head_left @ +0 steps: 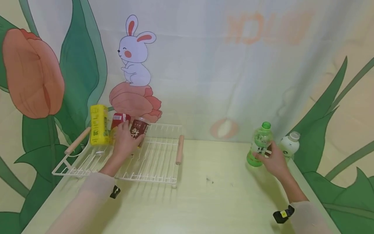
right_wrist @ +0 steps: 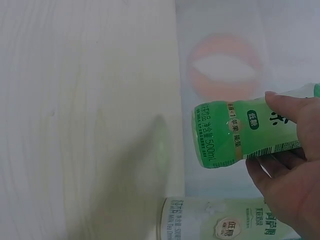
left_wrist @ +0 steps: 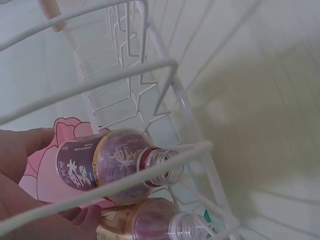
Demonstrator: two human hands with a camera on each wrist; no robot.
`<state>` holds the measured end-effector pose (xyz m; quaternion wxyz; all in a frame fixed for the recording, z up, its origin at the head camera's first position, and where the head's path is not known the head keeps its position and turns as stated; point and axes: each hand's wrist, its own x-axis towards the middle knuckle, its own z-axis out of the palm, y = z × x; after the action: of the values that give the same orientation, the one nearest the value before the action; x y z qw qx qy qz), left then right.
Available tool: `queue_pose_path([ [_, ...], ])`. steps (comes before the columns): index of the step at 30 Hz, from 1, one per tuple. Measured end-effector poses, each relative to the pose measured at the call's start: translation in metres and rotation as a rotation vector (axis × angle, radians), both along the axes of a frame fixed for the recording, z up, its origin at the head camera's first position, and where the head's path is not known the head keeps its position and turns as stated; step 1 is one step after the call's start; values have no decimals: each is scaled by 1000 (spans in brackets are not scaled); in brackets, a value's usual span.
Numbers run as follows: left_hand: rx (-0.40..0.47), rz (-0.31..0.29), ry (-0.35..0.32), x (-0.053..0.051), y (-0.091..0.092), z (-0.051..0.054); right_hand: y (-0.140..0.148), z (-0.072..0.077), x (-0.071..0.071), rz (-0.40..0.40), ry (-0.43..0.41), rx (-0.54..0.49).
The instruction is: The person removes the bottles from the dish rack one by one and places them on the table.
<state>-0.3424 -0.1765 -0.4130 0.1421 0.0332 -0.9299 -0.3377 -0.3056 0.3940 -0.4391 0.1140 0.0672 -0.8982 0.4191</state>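
Note:
My right hand (head_left: 275,161) grips a green tea bottle (right_wrist: 225,132) between thumb and fingers. The bottle is upright, its base a little above the table in the right wrist view. Beside it stands a pale milk tea bottle (head_left: 289,145). At the left, my left hand (head_left: 124,139) is by a dark-labelled bottle (head_left: 138,129), which stands neck down in a white wire rack (head_left: 157,159). In the left wrist view its thumb (left_wrist: 37,141) lies apart from that bottle. A red-labelled bottle (head_left: 118,119) is just behind the left fingers, partly hidden.
A yellow bottle (head_left: 99,125) stands at the rack's left end. Wooden handles (head_left: 180,149) flank the rack. Behind the pale table (head_left: 210,201) hangs a curtain (head_left: 198,81) printed with a rabbit and tulips.

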Motion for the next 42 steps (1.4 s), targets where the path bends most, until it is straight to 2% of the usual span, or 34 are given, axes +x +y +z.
queue_pose_path([
  [7,-23,-14,-24,-4,0,-5,11,-10,0,-8,-6,12],
  [13,-13,9,-64,-3,2,-1,16,-21,0,-13,-22,0],
  [19,-38,-5,-70,-7,2,-2,20,-27,1,-19,-28,-3],
  [24,-114,-5,-60,-10,4,-8,24,-30,0,-25,-54,-3],
  [27,-126,0,-46,-11,5,-11,27,-32,1,-19,-58,-2],
  [35,-169,11,-8,-9,6,-14,30,-39,2,18,3,-9],
  [42,-179,5,-81,-4,6,-16,27,-41,2,23,-1,-17],
])
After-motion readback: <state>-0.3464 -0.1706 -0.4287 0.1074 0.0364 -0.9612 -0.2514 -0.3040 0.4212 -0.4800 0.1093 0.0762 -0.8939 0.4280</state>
